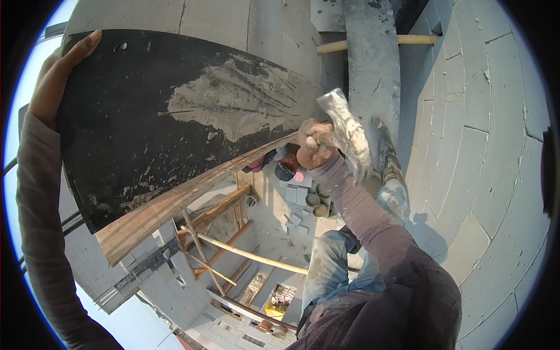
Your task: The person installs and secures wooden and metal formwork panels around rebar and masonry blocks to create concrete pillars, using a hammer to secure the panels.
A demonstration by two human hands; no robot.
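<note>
My left hand grips the upper left edge of a large black-faced plywood board, its fingers wrapped over the edge. Dried grey mortar crusts part of the board's dark face, and bare wood layers show along its lower edge. My right hand is closed around the handle of a hammer, close to the board's right end. The hammer's head is pale, worn and slightly blurred. Most of its handle is hidden by my fingers.
A narrow grey plank runs near my feet, over a wooden pole. A block wall rises on the right. Far below, a person in a dark cap is near buckets and blocks. Scaffold poles cross the drop.
</note>
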